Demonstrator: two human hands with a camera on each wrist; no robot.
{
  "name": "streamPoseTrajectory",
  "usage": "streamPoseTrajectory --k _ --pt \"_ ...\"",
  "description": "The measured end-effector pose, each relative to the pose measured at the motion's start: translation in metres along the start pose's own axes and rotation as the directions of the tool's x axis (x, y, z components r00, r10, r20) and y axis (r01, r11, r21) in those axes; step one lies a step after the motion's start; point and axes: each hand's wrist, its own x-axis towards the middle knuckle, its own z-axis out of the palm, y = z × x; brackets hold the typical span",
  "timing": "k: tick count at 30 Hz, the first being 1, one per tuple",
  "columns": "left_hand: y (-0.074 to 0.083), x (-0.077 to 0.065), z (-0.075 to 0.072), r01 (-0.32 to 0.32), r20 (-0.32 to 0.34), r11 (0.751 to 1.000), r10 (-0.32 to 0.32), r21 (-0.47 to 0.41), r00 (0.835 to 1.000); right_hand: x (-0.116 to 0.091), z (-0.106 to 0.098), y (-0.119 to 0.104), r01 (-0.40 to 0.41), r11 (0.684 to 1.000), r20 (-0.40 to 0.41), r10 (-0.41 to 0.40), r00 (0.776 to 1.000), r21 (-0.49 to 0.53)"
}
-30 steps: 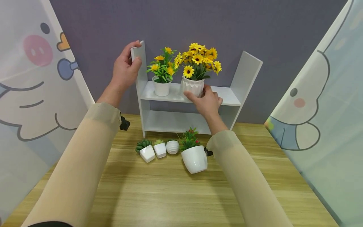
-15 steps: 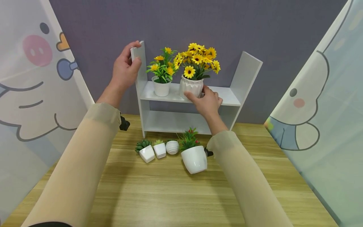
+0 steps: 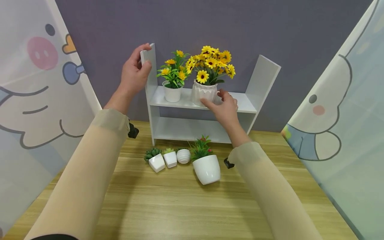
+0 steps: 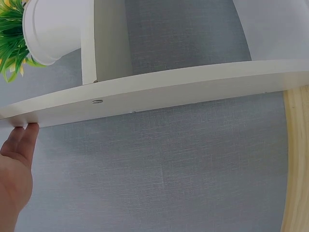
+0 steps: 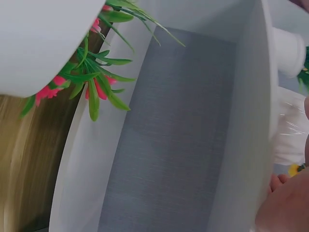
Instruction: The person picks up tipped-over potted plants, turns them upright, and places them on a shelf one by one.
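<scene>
Grips the top front corner of the left side panel (image 3: 152, 72) of the white shelf (image 3: 263, 77) with the left hand (image 3: 134, 73), thumb at the front edge, fingers bent against the outer face. Holds the right hand (image 3: 225, 109) at the lower right of the ribbed white pot (image 3: 203, 92), thumb and fingers wide apart; cannot tell whether touching. Has that pot upright near the middle of the front edge of the upper board (image 3: 245, 103), yellow flowers (image 3: 210, 63) above. Near the board's left end: a smaller pot (image 3: 172, 95), upright. Toward the back edge of the wooden worktop (image 3: 168, 206), before the shelf, all tipped: two cube-like pots (image 3: 157, 163), a round ridged pot (image 3: 183, 156) and a larger glossy pot (image 3: 207, 170) with red-flowered greenery (image 3: 201, 148).
</scene>
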Motion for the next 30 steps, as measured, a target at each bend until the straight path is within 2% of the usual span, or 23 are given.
streamPoseTrajectory --k 4,7,11,15,21,30 --pt "0.001 0.001 0.001 0.003 0.009 1.0 -0.003 0.003 1.0 -0.011 -0.015 0.005 0.024 0.99 0.003 -0.025 1.0 0.138" --pt "0.002 0.0 0.001 -0.002 0.012 1.0 0.001 0.007 1.0 -0.023 -0.026 0.008 0.046 0.982 0.012 -0.049 0.999 0.183" --pt "0.002 0.0 0.0 0.002 0.015 1.0 -0.003 0.012 1.0 -0.042 -0.042 0.013 0.041 0.984 0.058 -0.052 0.997 0.176" --pt "0.001 -0.001 -0.001 0.001 0.011 1.0 -0.001 0.016 1.0 -0.063 -0.053 0.024 0.022 0.993 0.152 -0.041 0.988 0.12" --pt "0.002 -0.001 -0.002 0.007 0.013 1.0 -0.007 0.023 1.0 -0.096 -0.062 0.053 0.028 0.997 0.325 -0.051 0.944 0.075" --pt "0.003 -0.002 -0.001 0.005 0.009 1.0 -0.005 0.029 1.0 -0.131 -0.069 0.1 0.058 0.997 0.488 -0.076 0.869 0.053"
